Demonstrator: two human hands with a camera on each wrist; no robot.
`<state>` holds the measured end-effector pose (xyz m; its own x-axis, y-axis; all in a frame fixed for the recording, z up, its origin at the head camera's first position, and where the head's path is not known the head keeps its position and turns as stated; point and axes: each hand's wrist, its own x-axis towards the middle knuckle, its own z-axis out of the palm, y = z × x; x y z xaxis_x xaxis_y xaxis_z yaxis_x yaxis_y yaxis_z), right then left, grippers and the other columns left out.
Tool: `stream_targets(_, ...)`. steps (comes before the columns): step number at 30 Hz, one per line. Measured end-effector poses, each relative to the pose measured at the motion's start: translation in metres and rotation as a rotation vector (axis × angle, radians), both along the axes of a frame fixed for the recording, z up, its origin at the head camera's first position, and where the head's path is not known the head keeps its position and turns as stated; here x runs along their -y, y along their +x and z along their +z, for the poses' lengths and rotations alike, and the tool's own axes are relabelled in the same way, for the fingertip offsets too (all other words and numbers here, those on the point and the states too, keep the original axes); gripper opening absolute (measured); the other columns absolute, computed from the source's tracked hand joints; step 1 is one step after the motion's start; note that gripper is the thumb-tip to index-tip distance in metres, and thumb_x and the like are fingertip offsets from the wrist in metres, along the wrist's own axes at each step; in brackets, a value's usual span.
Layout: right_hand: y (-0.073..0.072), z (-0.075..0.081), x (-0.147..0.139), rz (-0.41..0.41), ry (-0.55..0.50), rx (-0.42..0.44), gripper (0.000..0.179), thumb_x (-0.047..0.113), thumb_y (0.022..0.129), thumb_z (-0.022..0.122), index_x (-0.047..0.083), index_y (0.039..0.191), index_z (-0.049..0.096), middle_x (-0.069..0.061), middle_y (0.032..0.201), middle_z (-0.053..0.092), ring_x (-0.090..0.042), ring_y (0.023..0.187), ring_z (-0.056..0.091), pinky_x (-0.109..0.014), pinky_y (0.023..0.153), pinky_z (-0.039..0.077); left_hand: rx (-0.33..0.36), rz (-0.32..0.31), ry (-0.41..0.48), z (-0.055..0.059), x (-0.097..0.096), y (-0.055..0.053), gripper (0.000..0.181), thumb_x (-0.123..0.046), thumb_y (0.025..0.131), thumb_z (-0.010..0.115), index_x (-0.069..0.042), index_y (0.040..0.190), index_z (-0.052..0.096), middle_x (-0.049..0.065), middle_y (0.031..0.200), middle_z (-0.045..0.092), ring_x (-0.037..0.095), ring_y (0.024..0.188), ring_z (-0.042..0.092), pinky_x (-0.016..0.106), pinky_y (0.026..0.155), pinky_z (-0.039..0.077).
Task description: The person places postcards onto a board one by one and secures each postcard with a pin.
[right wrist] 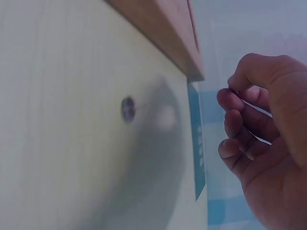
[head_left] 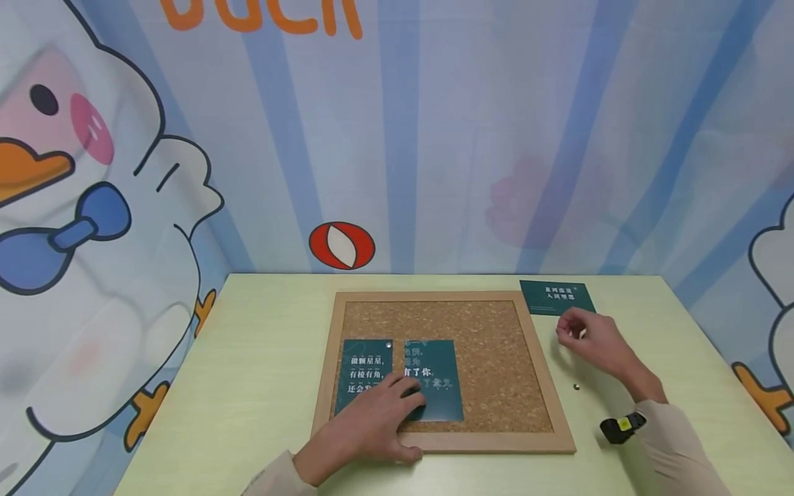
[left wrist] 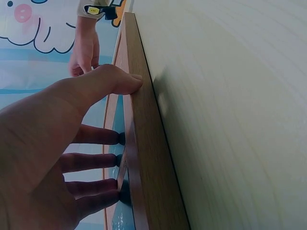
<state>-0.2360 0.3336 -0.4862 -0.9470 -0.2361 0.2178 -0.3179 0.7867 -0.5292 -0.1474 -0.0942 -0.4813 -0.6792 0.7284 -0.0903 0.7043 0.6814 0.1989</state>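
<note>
My left hand [head_left: 378,417] rests at the front of the corkboard [head_left: 496,365], its thumb on the wooden frame [left wrist: 144,110]. Its spread fingertips touch down around two dark green cards with white text, the left card [head_left: 356,355] and the right card [head_left: 443,396]. A small silver pin head [head_left: 389,345] sits at the left card's upper right corner. My right hand [head_left: 592,341] is raised right of the board, thumb and forefinger tips pinched together. Between them shows a tiny dark thing [right wrist: 233,90], mostly hidden. A small metallic pin [head_left: 577,387] lies on the table below that hand.
Another dark green card [head_left: 558,296] lies at the back right, against the board's corner. The pale wooden table [head_left: 248,372] runs back to a printed cloth backdrop [head_left: 446,138] with cartoon ducks. A dark device [head_left: 622,427] is strapped on the right wrist.
</note>
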Motion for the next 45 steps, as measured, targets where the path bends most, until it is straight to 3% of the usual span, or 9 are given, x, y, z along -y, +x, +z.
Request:
stream_targets(8, -0.008, 0.013, 0.026, 0.125, 0.036, -0.038, 0.006, 0.004, 0.095, 0.073, 0.005, 0.101, 0.071, 0.002, 0.090, 0.067, -0.012, 0.077, 0.059, -0.031, 0.064, 0.051, 0.006, 0.002, 0.003, 0.000, 0.000, 0.000, 0.068, -0.063, 0.086, 0.074, -0.020, 0.138, 0.063, 0.003, 0.150, 0.052, 0.027, 0.137, 0.047, 0.041, 0.101, 0.053)
stream_targets(17, -0.016, 0.019, 0.058, 0.181, 0.031, -0.013, 0.008, 0.000, 0.096, 0.070, 0.002, 0.104, 0.070, -0.001, 0.091, 0.067, -0.015, 0.079, 0.057, -0.030, 0.065, 0.051, 0.006, 0.002, 0.004, 0.001, 0.000, 0.001, 0.068, -0.062, 0.086, 0.074, -0.020, 0.138, 0.063, 0.004, 0.150, 0.052, 0.027, 0.137, 0.048, 0.041, 0.102, 0.052)
stream_targets(26, -0.020, 0.013, 0.091, 0.291, 0.005, 0.066, 0.012, -0.004, 0.092, 0.072, 0.002, 0.102, 0.072, 0.001, 0.089, 0.067, -0.014, 0.079, 0.058, -0.031, 0.067, 0.053, 0.005, 0.008, 0.007, 0.002, 0.000, 0.002, 0.068, -0.062, 0.086, 0.074, -0.019, 0.137, 0.064, 0.004, 0.150, 0.052, 0.027, 0.137, 0.048, 0.041, 0.102, 0.052)
stream_targets(35, -0.021, 0.009, 0.127, 0.417, 0.055, 0.080, 0.007, 0.000, 0.096, 0.070, 0.005, 0.101, 0.073, 0.002, 0.089, 0.067, -0.010, 0.078, 0.058, -0.030, 0.068, 0.053, -0.001, 0.006, 0.001, 0.002, -0.001, 0.001, 0.067, -0.063, 0.086, 0.074, -0.020, 0.136, 0.064, 0.004, 0.149, 0.052, 0.027, 0.137, 0.048, 0.040, 0.101, 0.053)
stream_targets(45, -0.022, 0.007, 0.152, 0.463, 0.153, 0.087, 0.009, 0.011, 0.101, 0.068, 0.012, 0.107, 0.075, 0.007, 0.096, 0.069, -0.008, 0.086, 0.061, -0.036, 0.079, 0.055, -0.005, 0.009, 0.004, 0.002, -0.001, 0.001, 0.067, -0.063, 0.086, 0.074, -0.020, 0.136, 0.064, 0.004, 0.149, 0.052, 0.027, 0.137, 0.047, 0.040, 0.103, 0.051)
